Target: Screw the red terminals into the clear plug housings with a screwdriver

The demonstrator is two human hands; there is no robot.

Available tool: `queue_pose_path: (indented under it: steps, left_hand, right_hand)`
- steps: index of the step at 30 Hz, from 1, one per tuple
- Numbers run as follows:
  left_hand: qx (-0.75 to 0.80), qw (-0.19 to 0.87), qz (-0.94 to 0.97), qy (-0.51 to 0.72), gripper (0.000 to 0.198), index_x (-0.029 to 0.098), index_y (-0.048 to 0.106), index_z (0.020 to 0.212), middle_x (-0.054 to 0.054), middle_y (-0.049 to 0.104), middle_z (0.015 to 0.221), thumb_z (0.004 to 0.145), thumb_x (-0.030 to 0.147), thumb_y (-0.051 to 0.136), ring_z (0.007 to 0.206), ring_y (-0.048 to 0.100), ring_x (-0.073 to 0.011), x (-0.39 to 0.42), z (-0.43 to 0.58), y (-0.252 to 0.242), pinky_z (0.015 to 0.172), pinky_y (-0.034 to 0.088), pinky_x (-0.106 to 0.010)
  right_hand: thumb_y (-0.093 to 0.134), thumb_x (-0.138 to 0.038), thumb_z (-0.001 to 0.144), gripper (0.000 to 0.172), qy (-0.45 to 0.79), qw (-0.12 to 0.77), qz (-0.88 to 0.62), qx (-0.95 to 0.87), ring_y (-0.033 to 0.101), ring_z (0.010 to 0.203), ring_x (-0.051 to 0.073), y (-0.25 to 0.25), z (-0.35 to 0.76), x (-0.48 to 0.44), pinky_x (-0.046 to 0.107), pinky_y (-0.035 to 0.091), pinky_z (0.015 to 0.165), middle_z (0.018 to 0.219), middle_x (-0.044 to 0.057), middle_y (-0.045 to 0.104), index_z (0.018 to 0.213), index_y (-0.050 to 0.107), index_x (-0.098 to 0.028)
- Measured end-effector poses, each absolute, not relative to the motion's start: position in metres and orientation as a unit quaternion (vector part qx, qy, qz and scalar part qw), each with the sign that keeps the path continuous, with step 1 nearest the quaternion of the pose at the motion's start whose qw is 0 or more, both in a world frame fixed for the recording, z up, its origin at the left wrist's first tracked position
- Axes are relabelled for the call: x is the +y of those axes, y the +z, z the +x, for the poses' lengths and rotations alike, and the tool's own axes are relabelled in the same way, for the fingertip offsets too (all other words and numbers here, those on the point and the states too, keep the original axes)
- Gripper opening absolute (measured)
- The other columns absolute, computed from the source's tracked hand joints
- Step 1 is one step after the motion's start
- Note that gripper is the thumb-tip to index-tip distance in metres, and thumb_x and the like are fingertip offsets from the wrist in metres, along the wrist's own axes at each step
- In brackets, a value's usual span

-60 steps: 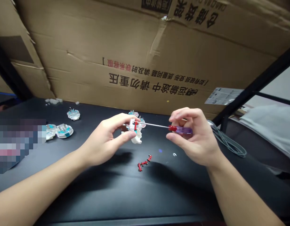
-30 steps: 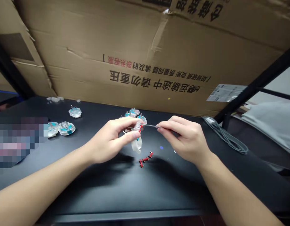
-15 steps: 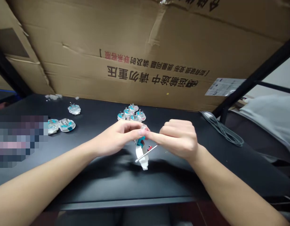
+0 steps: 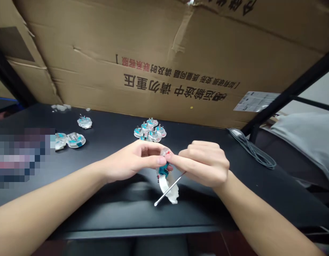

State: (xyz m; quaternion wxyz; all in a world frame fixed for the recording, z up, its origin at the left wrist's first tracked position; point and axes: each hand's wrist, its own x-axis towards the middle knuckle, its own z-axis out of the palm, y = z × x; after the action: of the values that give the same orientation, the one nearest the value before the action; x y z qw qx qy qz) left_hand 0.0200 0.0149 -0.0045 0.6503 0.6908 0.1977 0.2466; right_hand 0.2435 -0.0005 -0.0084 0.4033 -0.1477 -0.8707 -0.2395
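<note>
While I watch this feed from my remote station, the person's left hand [image 4: 132, 160] and right hand [image 4: 204, 163] meet near the middle of the view, raised above a black surface [image 4: 127, 213]. The left hand is closed in a pinch, its thumb [image 4: 153, 160] and fingers gripping a small clear plastic assembly [image 4: 165, 152] with a teal insert [image 4: 163, 170]. A white plastic piece [image 4: 171, 197] hangs below the assembly. The right hand is curled shut, its index fingertip [image 4: 171, 159] pressed against the assembly. A screwdriver [image 4: 170, 188] runs out from under that palm, its thin steel shaft slanting toward 8 o'clock across the white piece, and the hand hides its handle.

From the held assembly, a tight cluster of clear round parts [image 4: 150, 129] with teal centres sits at 12 o'clock on the surface. Farther out, a single round part [image 4: 84, 122] lies at 10 o'clock and a pair of round parts [image 4: 76, 140] at 9 o'clock, beside a pixelated patch [image 4: 20, 156] that hides whatever is there. A coiled grey cable [image 4: 252, 151] lies at 2 o'clock, with grey fabric [image 4: 303, 138] beyond it. Behind everything stands a large cardboard sheet [image 4: 153, 53] printed with black and red Chinese characters.
</note>
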Motion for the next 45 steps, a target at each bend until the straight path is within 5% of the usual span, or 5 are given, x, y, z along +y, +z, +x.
queue_pose_path:
  steps: [10, 29, 45]
  left_hand:
    - [0.192, 0.674, 0.663, 0.264, 0.021, 0.017, 0.071, 0.101, -0.005, 0.067, 0.093, 0.089, 0.034, 0.067, 0.086, 0.062, -0.0178, 0.012, 0.018, -0.01, 0.08, 0.051, -0.029]
    - [0.176, 0.749, 0.565, 0.299, 0.032, 0.014, 0.067, 0.09, -0.005, 0.074, 0.083, 0.077, 0.038, 0.083, 0.083, 0.072, -0.0185, 0.009, 0.025, -0.018, 0.082, 0.054, -0.032]
    - [0.158, 0.736, 0.574, 0.321, 0.017, 0.013, 0.068, 0.095, -0.003, 0.07, 0.087, 0.083, 0.023, 0.077, 0.082, 0.065, -0.013, 0.016, 0.021, -0.022, 0.08, 0.05, -0.025]
  right_hand:
    - [0.063, -0.007, 0.084, 0.021, -0.151, 0.465, -0.185, -0.852, 0.066, 0.057, 0.011, -0.008, 0.226, -0.013, 0.023, 0.05, 0.052, 0.07, 0.001, 0.072, 0.099, 0.067, -0.021]
    - [0.057, -0.013, 0.089, 0.015, -0.24, 0.377, -0.174, -0.878, 0.057, 0.055, 0.014, -0.011, 0.232, -0.005, 0.029, 0.046, 0.053, 0.076, 0.003, 0.069, 0.102, 0.059, -0.02]
    - [0.053, -0.008, 0.091, 0.013, -0.218, 0.369, -0.208, -0.879, 0.059, 0.06, 0.013, -0.008, 0.224, -0.004, 0.024, 0.047, 0.053, 0.074, 0.001, 0.064, 0.096, 0.052, -0.02]
